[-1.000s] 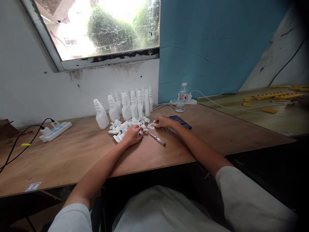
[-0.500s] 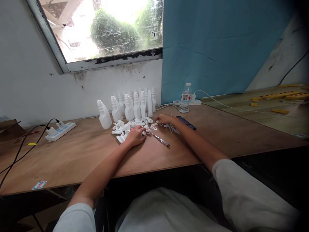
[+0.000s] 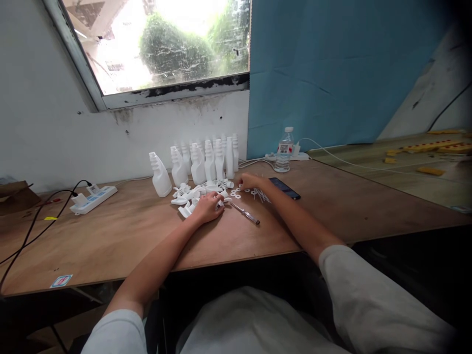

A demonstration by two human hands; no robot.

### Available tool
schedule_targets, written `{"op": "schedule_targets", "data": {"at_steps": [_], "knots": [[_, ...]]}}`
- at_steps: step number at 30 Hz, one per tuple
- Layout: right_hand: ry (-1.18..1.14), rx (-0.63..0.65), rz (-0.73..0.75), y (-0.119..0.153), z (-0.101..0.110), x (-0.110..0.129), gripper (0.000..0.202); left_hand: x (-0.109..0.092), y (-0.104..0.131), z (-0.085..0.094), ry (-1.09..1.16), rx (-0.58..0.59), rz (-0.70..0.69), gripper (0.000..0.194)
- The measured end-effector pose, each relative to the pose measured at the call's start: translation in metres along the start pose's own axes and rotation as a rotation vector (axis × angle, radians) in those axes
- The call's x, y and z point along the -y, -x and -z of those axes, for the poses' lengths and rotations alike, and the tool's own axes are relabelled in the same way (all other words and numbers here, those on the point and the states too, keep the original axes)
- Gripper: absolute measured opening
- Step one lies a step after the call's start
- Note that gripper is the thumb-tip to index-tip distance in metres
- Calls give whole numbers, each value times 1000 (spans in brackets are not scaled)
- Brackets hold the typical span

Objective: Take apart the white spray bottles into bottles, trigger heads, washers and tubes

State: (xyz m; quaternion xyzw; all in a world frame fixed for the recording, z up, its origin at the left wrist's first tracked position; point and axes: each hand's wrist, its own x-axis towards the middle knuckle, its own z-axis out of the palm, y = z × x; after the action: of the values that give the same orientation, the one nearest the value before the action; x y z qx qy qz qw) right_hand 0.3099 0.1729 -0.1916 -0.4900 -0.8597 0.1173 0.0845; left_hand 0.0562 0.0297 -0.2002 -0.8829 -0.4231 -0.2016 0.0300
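On the wooden table (image 3: 121, 241), two bare hands work among small white parts.
Left hand (image 3: 207, 207) curls over a white spray-head piece (image 3: 220, 200) just left of the screwdriver (image 3: 245, 213); right hand (image 3: 251, 181) fingers pinch together at white washers (image 3: 234, 193) beyond it.

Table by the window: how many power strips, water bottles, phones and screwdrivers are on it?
Power strips: 2
Water bottle: 1
Phone: 1
Screwdriver: 1
Total: 5
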Motion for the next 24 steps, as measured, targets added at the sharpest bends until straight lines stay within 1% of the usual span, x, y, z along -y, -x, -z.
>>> {"op": "schedule_targets", "data": {"at_steps": [4, 11, 15, 19, 24], "knots": [[28, 73, -38, 6, 0, 2, 32, 0, 0, 0, 0, -4, -3, 23], [19, 172, 1, 10, 4, 14, 31, 0, 0, 1, 7, -2, -1, 23], [32, 205, -13, 9, 3, 20, 31, 1, -1, 0, 10, -2, -2, 22], [48, 191, -26, 9, 1, 22, 31, 2, 0, -1, 10, -4, -3, 22], [39, 117, 17, 8, -1, 23, 32, 1, 0, 0, 8, -3, -5, 23]]}}
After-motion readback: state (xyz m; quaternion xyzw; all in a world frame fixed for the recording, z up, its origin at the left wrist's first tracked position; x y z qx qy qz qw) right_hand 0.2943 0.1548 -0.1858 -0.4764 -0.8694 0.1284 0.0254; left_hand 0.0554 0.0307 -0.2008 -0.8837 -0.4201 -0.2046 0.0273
